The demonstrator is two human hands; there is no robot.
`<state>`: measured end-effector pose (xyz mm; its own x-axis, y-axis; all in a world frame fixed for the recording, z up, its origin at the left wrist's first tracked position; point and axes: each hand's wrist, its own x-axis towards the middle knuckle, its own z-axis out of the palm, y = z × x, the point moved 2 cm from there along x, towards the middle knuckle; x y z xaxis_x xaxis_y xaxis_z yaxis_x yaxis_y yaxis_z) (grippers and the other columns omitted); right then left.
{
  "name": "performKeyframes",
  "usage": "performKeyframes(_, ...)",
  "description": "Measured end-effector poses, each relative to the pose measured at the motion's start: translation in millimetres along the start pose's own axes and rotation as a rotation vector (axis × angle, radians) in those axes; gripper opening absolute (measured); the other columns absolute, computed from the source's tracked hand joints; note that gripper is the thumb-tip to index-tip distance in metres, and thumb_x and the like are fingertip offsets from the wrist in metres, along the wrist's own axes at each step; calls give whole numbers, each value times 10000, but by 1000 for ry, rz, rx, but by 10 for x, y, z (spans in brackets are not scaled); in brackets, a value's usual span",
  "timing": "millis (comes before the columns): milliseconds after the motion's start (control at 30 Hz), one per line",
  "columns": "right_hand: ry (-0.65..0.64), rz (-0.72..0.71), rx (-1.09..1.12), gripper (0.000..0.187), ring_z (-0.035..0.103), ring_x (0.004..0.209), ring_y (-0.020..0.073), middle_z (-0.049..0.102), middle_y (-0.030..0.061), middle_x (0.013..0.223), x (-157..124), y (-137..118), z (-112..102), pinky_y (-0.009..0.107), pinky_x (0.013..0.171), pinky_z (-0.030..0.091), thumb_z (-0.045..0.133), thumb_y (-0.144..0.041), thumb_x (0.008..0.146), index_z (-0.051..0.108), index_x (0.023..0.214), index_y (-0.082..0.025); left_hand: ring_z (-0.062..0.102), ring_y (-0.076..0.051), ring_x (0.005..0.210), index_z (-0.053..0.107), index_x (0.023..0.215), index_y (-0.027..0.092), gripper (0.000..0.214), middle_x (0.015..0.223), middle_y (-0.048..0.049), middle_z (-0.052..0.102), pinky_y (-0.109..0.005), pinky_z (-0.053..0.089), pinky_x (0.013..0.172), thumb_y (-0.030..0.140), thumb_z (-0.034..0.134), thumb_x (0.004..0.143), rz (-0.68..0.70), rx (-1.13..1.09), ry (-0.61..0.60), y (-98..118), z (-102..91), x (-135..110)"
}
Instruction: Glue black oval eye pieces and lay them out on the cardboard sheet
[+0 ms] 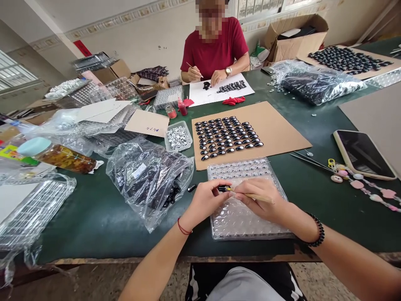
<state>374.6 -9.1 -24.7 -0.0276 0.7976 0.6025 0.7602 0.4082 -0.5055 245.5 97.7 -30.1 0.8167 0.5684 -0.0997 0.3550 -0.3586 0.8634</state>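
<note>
My left hand (pixel 205 200) pinches a small glossy black oval piece (pixel 223 188) between thumb and fingers. In my right hand (pixel 263 198) is a thin brush (pixel 259 197) with a pale wooden handle, its yellowish end meeting the piece; the tip itself is too small to make out. Both hands are over a clear plastic tray (pixel 247 223) with rows of round hollows. A loose black oval piece (pixel 192 187) lies left of my left hand. Beyond the tray, a brown cardboard sheet (pixel 282 129) carries rows of black pieces with shiny silver spots.
A clear bag (pixel 138 179) of black pieces lies left, beside a tub (pixel 178 137) of silver bits. Tweezers (pixel 310 162), a phone (pixel 365 152) and a beaded strap (pixel 357 184) lie right. A bottle (pixel 62 156) lies at left. Across the table, a person (pixel 216 50) holds a thin tool.
</note>
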Motion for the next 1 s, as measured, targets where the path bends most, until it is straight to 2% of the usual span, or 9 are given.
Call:
performKeyframes(167, -52, 107, 96, 133, 552, 605, 120, 624, 29, 688, -13, 15, 19, 247, 565, 404, 456, -245, 875, 561, 822, -184, 423, -99, 499, 683, 920, 162, 229, 601, -7, 578, -210, 335, 490, 287, 597, 748, -19, -37, 12, 12, 26, -8)
performKeyframes(233, -43, 313, 304, 202, 537, 528, 109, 585, 13, 620, 10, 77, 7, 241, 513, 402, 438, -309, 882, 541, 762, -182, 387, -91, 479, 685, 902, 144, 230, 589, -9, 566, -208, 308, 464, 290, 609, 741, -35, -84, -7, 11, 53, -19)
performKeyframes(333, -53, 693, 789, 346, 509, 433, 107, 516, -14, 541, 45, 192, 3, 244, 442, 401, 343, -428, 897, 451, 672, -188, 348, -80, 463, 689, 863, 147, 207, 559, 1, 534, -204, 275, 447, 298, 619, 740, -32, -101, -42, 20, 86, -39)
performKeyframes(400, -60, 823, 959, 394, 474, 405, 97, 495, -20, 537, 66, 237, 0, 246, 426, 384, 302, -465, 894, 390, 624, -192, 350, -82, 466, 694, 848, 159, 192, 540, 9, 513, -204, 279, 454, 302, 620, 741, -14, -64, -42, 32, 89, -48)
performKeyframes(467, -63, 845, 857, 360, 452, 438, 82, 501, -19, 576, 80, 256, -10, 235, 449, 366, 381, -446, 869, 411, 623, -184, 355, -87, 470, 695, 868, 172, 202, 524, 16, 493, -205, 294, 466, 311, 622, 742, -1, -33, -30, 44, 81, -49)
performKeyframes(600, -147, 745, 523, 190, 541, 703, 128, 592, 16, 783, 99, 226, 1, 250, 602, 419, 561, -367, 782, 553, 814, -180, 360, -91, 486, 698, 888, 180, 228, 543, 16, 512, -209, 316, 485, 320, 654, 714, 29, -19, 10, 65, 67, -40)
performKeyframes(800, -221, 656, 617, 128, 607, 795, 152, 644, 44, 832, 112, 185, 30, 285, 702, 490, 585, -217, 751, 578, 869, -169, 396, -91, 487, 693, 912, 209, 214, 639, 3, 612, -205, 349, 493, 302, 652, 723, 75, -15, 29, 69, 109, -52)
performKeyframes(900, -170, 663, 620, 133, 617, 782, 149, 647, 41, 816, 113, 177, 22, 276, 677, 504, 581, -164, 732, 570, 865, -169, 442, -91, 493, 666, 965, 211, 253, 775, -21, 660, -210, 376, 498, 321, 641, 738, 140, 21, 148, 56, 108, -82)
performKeyframes(1000, -108, 674, 603, 134, 606, 715, 130, 630, 34, 785, 106, 175, 11, 233, 584, 488, 597, -184, 723, 559, 849, -164, 504, -103, 515, 676, 900, 204, 166, 693, -21, 657, -219, 404, 534, 291, 602, 780, 291, 155, 275, 54, 87, -118)
